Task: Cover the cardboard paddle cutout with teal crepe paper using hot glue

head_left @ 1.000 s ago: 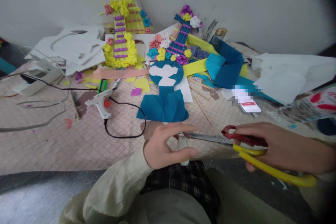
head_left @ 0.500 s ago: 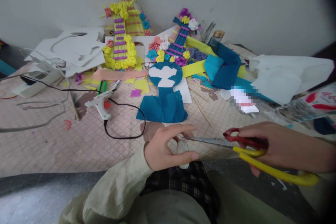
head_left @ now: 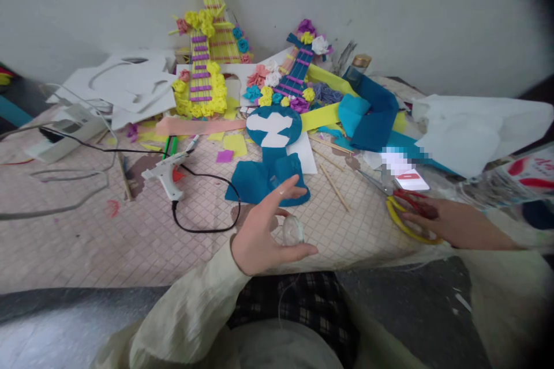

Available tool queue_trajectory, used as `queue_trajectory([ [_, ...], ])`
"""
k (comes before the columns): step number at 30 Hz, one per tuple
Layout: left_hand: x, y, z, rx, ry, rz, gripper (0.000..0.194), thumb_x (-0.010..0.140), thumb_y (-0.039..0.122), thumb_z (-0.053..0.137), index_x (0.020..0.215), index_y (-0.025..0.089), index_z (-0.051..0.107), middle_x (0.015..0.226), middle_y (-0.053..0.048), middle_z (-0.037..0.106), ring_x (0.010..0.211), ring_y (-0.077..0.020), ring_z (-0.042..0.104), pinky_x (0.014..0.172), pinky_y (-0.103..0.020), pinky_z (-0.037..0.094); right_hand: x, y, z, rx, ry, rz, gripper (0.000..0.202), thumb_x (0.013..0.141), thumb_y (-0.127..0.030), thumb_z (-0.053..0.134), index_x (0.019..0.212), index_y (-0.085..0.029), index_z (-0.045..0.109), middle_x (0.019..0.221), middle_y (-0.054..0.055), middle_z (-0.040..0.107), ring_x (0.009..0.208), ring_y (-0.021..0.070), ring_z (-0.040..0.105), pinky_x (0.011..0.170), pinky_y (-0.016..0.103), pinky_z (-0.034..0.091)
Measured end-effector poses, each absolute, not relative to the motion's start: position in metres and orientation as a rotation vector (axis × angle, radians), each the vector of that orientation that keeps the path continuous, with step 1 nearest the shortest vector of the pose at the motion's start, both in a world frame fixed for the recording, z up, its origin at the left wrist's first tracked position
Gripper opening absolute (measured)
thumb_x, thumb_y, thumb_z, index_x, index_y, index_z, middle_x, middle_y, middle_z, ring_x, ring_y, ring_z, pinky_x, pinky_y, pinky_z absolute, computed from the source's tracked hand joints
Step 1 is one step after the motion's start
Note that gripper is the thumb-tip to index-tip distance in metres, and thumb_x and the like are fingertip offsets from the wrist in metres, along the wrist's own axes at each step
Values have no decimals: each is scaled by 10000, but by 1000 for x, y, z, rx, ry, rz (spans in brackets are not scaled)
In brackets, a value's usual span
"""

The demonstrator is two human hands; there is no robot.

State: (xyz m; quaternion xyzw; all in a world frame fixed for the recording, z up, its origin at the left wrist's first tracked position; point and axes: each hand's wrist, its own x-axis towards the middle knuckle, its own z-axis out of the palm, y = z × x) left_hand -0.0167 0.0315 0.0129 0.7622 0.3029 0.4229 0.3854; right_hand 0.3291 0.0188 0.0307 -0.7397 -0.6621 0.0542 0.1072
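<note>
My left hand curls around a small spool of clear line, with its index finger and thumb spread apart. A thin strand hangs from the spool over my lap. At the right, my right hand is closed on scissors with one red and one yellow handle. Their blades point left and away from me, low over the table beside the phone. Just beyond my left hand lies a blue crepe paper piece, under a blue disc with white patches.
A white glue gun with a black cord lies left of the blue paper. Thin wooden sticks are to the right. Flower-trimmed paper guitars lean at the wall. A plastic bottle lies at the right edge.
My right hand has carried the scissors right and away from my left hand, down toward the table by the phone. My left hand has shifted slightly left, its index finger raised.
</note>
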Motion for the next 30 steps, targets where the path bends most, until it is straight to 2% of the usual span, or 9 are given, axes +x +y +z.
queue_trajectory([
  [3, -12, 31, 13, 1978, 761, 1073, 937, 604, 337, 739, 1355, 278, 181, 1221, -106, 505, 1104, -252, 484, 781, -320, 485, 297, 9, 35, -2056, -1980, 7, 336, 759, -437, 502, 900, -176, 660, 948, 134, 648, 888, 274, 599, 752, 381, 449],
  [4, -10, 31, 14, 1991, 761, 1067, 931, 609, 341, 734, 1356, 276, 181, 1224, -111, 503, 1104, -255, 486, 779, -323, 488, 279, 5, 38, -1962, -1924, 81, 304, 778, -410, 497, 928, -189, 642, 972, 109, 647, 900, 246, 598, 786, 369, 455],
  [8, -3, 30, 16, 2030, 766, 1035, 925, 621, 375, 717, 1361, 283, 169, 1230, -115, 498, 1098, -252, 495, 764, -317, 503, 204, -4, 41, -1434, -1961, 644, 249, 820, -333, 486, 1018, -242, 608, 977, 52, 638, 856, 178, 606, 747, 320, 503],
  [12, -2, 29, 19, 2052, 776, 1002, 907, 633, 385, 706, 1360, 280, 175, 1203, -104, 522, 1054, -234, 530, 774, -314, 507, 168, 0, 36, -1225, -1956, 846, 205, 807, -281, 526, 981, -233, 626, 965, 53, 632, 908, 177, 590, 785, 316, 495],
  [19, -3, 28, 14, 2049, 824, 990, 902, 637, 400, 696, 1362, 265, 176, 1179, -95, 538, 1019, -218, 552, 791, -316, 506, 166, 3, 34, -1259, -1862, 830, 47, 769, -256, 581, 762, -227, 617, 783, 12, 632, 780, 162, 593, 707, 303, 484],
  [25, -4, 27, 8, 2123, 1009, 1018, 802, 668, 408, 658, 1336, 231, 253, 979, -40, 637, 885, -170, 609, 786, -290, 507, 164, -4, 38, -1236, -1877, 681, 69, 799, -195, 542, 756, -217, 591, 759, 12, 591, 769, 152, 558, 683, 292, 454],
  [28, -8, 27, 5, 2182, 1091, 1044, 737, 686, 425, 636, 1310, 220, 301, 940, -31, 653, 787, -147, 628, 733, -273, 523, 164, -9, 38, -1226, -1873, 650, 80, 807, -189, 533, 751, -212, 585, 751, 18, 583, 762, 153, 547, 675, 291, 446],
  [30, -9, 27, 4, 2206, 1068, 1053, 769, 652, 460, 662, 1297, 218, 319, 945, -31, 655, 782, -147, 629, 719, -270, 531, 165, -9, 37, -1235, -1840, 675, 71, 805, -200, 539, 751, -210, 584, 754, 18, 588, 763, 152, 550, 681, 288, 445],
])
